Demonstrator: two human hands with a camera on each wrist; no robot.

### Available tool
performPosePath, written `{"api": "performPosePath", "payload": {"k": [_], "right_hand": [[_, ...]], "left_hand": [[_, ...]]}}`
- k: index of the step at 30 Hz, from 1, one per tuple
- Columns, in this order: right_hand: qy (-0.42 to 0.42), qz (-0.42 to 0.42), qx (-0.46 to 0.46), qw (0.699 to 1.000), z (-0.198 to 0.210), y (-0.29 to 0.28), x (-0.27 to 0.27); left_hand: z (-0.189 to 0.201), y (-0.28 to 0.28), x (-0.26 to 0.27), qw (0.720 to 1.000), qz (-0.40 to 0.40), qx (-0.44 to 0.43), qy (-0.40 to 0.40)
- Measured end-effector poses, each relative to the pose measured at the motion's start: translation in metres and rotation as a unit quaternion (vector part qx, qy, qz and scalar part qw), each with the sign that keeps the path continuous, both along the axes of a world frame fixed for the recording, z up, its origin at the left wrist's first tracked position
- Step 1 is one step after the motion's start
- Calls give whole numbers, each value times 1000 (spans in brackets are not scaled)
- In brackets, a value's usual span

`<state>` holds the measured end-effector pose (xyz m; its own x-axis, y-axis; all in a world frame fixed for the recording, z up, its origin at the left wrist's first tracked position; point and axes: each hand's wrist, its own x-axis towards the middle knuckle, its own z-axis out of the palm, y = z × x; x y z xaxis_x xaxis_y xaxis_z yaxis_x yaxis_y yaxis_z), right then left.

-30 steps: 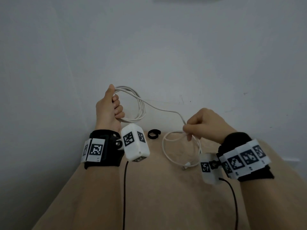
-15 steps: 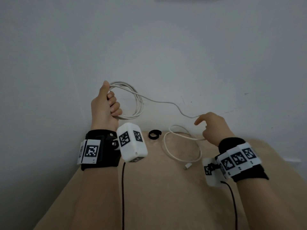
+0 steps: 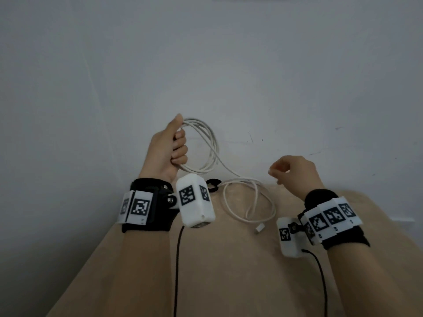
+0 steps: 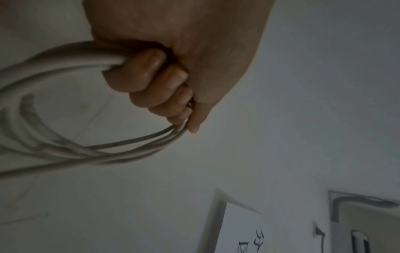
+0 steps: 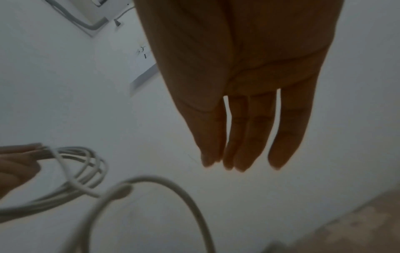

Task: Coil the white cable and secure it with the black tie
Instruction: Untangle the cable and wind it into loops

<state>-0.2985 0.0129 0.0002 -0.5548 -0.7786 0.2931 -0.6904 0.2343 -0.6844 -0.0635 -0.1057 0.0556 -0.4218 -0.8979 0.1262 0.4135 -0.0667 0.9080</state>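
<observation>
Left hand (image 3: 168,149) center-left grips coiled cable (image 3: 249,200); rest trails onto the bench (image 3: 229,271). Right hand (image 3: 295,172) empty, fingers relaxed. Tie (image 3: 212,184), partly hidden, probably on the bench behind left wrist.

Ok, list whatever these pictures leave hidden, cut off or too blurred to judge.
- Black tie, head view: the left wrist camera covers part of it, so its fastening is unclear.
- White cable end inside the left hand: curled fingers hide it.
- Cable loop count, left wrist view: blurred and cut off at the left edge.
- Wall sign, left wrist view: cut off at the bottom edge.
</observation>
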Motion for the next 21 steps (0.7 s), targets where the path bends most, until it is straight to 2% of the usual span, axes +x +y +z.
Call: {"api": "performPosePath", "payload": {"k": [2,4,6,8,11,16,19,21], "right_hand": [[-3,49,-69,996,9,-1,11],[-40,126,-107,985,19,-1,27],[-73,208,-94,971,27,0,44],[-83,247,-75,963,28,-1,52],[-101,228,-90,964,27,0,49],[-172,126,-220,952,28,-3,39],[-161,92,-227,956,25,-5,36],[-138,77,-215,964,22,-6,36]], "left_hand": [[1,7,-9,999,-22,-17,-21],[2,14,-16,998,-36,-34,-36],[3,18,-20,997,-40,-48,-46],[4,20,-20,996,-49,-58,-51],[4,19,-17,993,-76,-67,-61],[1,18,-12,980,-132,-87,-118],[3,22,-14,977,-158,-87,-115],[3,24,-17,978,-143,-95,-116]]}}
